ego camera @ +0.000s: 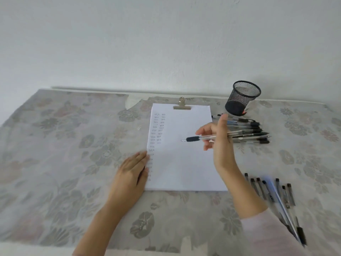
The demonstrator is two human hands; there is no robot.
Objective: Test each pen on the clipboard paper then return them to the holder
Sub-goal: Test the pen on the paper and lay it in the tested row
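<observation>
The clipboard paper (184,159) lies in the middle of the table under a metal clip (182,106), with two columns of small pen marks down its left side. My left hand (132,174) rests flat on the paper's left edge. My right hand (218,139) holds a clear pen with a black grip (201,138) above the paper, its tip pointing left. The black mesh holder (241,98) stands at the back right and looks empty. A pile of pens (249,132) lies just in front of it.
A second group of several pens (273,193) lies at the front right, beside my right forearm. A floral cloth (73,163) covers the table. A white wall rises right behind the table's far edge.
</observation>
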